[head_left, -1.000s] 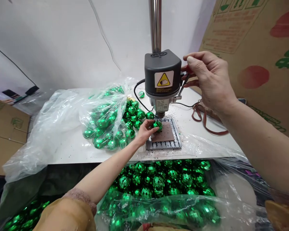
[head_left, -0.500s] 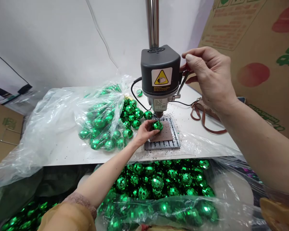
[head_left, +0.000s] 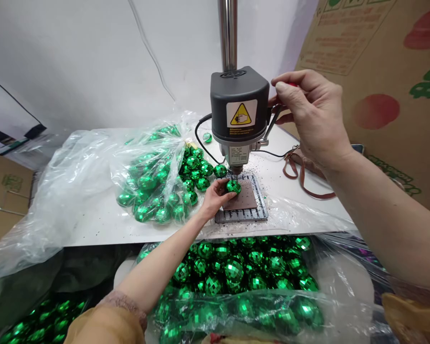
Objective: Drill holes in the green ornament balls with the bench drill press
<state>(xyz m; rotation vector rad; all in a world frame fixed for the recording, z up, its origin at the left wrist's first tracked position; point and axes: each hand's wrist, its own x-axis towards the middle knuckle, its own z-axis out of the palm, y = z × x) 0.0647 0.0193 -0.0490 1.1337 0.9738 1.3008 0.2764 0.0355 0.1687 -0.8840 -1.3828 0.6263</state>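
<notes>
I hold the mirrored green ball point(head_left: 233, 187) in my left hand point(head_left: 214, 199), fingers curled around it, directly beneath the bench drill point(head_left: 237, 109) chuck. My right hand point(head_left: 313, 112) pinches the red-knobbed lever point(head_left: 272, 123), right of the drill. Loose balls point(head_left: 202, 184) lie left of the drill.

This is a workshop, a makeshift production corner rather than a home. A bench drill point(head_left: 238, 112) on a steel column point(head_left: 228, 33) stands on a white worktable point(head_left: 103, 231) scattered with dark drilling debris point(head_left: 260, 174). Green mirrored baubles point(head_left: 233, 271) lie heaped in clear plastic bags point(head_left: 68, 191), and printed cardboard cartons point(head_left: 372, 71) stand right beside the bench.
</notes>
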